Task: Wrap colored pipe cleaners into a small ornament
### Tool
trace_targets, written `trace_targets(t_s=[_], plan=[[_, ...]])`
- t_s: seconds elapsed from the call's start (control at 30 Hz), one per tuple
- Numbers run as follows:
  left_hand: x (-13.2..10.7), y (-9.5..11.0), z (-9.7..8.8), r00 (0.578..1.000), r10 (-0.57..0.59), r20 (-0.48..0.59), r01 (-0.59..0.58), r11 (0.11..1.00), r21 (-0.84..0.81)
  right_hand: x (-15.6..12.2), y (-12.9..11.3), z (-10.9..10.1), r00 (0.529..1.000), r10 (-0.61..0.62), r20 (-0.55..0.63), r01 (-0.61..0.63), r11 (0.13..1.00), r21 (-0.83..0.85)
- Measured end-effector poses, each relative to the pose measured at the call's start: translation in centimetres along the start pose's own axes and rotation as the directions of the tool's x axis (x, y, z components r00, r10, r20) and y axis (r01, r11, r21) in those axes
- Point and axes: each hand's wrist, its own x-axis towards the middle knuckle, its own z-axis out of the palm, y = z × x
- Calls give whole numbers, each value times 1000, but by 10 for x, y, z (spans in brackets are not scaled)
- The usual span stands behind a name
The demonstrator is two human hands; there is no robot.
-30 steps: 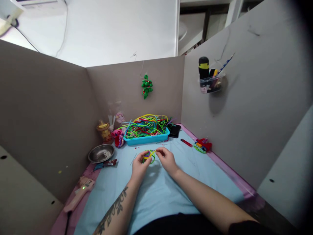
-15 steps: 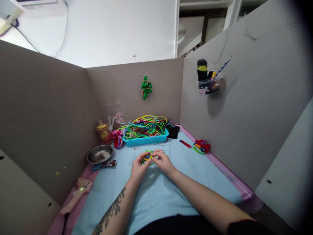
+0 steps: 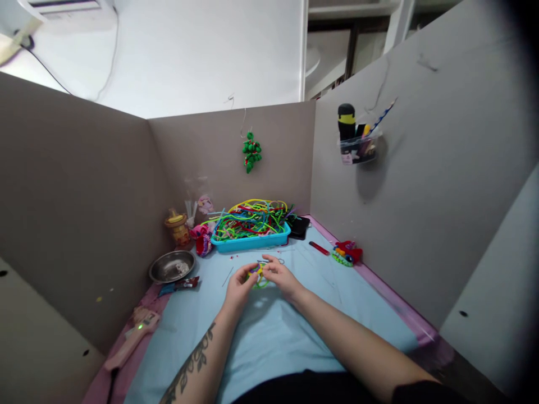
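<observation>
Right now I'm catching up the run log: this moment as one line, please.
left hand: holding multicoloured piece; right hand: at piece; blue tray: beyond hands, heaped with strands; metal bowl: left

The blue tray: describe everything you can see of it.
The blue tray is shallow and rectangular, with low walls and rounded front corners, plastic by its look. It lies flat on the light blue cloth near the back panel, heaped above its rim with tangled, fuzzy-looking strands, mostly yellow, green, red and blue; some overhang its left side.
</observation>
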Motion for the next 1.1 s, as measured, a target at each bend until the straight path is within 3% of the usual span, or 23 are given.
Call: trace_targets(t_s=[0.17,0.33,0.4,0.6,0.8,0.93,1.1], plan=[[1,-4,-2,999,35,-24,-35,999,22,0,0,0,997,44,56,-43,999,-16],[1,-1,0,997,78,-7,-78,995,63,1,2,3,992,94,88,-107,983,151],[0,1,1,998,56,-16,-55,998,40,1,0,3,992,89,86,-101,984,148],[-1,4,2,999,-19,-42,18,999,-34,-3,-7,2,997,-51,60,57,993,-101],[-2,6,3,998,-38,-48,36,998,-49,-7,-7,5,966,-255,-36,224,900,-374],[-3,4,3,999,-10,-41,10,1000,-10,-10,-9,4,915,-404,-23,335,787,-518],[-3,0,0,994,104,36,-108,985,136,-12,-9,3,893,-447,-46,340,739,-582]])
